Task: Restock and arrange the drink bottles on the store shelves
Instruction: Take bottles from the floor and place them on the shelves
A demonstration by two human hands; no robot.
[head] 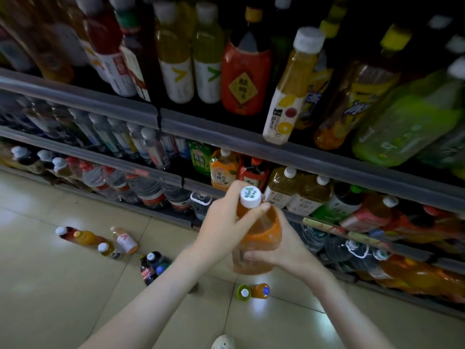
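dim shelves (327, 157) packed with drinks fill the background. before the lower shelf's front edge the orange bottle (261, 235) is held cap-up — left hand (224, 212) gripping its neck, right hand (286, 248) wrapped round its body, likely steadying it for shelving.

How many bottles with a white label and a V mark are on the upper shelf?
2, side by side: yellow-marked bottle, then green-marked bottle to its right, just left of the red-labelled bottle. More may stand hidden behind them.
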